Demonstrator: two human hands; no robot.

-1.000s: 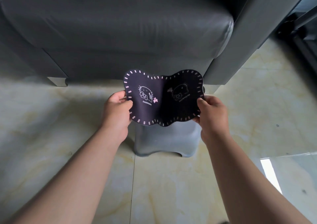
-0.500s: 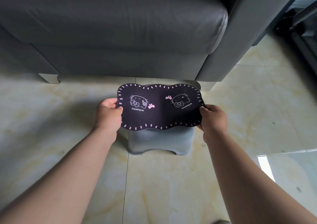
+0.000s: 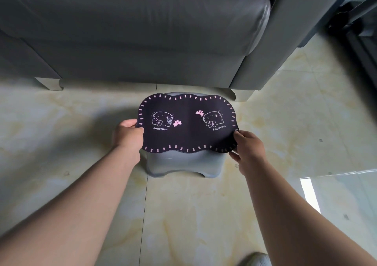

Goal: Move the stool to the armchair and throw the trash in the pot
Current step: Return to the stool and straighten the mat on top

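From where I sit, the main worry is the dark seat mat (image 3: 186, 124): it overhangs the grey stool (image 3: 184, 163) at both ends, and I judge it could slide or land crooked if one side is let go before the other, since it looks thin and floppy. A second risk is nudging the stool itself, which stands on the glossy floor (image 3: 67, 127) just in front of the armchair (image 3: 130, 31), apart from its base; a push on the mat might skate it over the tiles. My left hand (image 3: 127, 136) reaches forward with the arm nearly straight, its fingers curled and pinching the mat's left edge, thumb on top. My right hand (image 3: 248, 150) comes in from the other side, wrist slightly bent, fingers pinching the near right corner from below with the thumb above. Both forearms are low and about level. I see no trash and no pot here, so I judge that part not yet begun.
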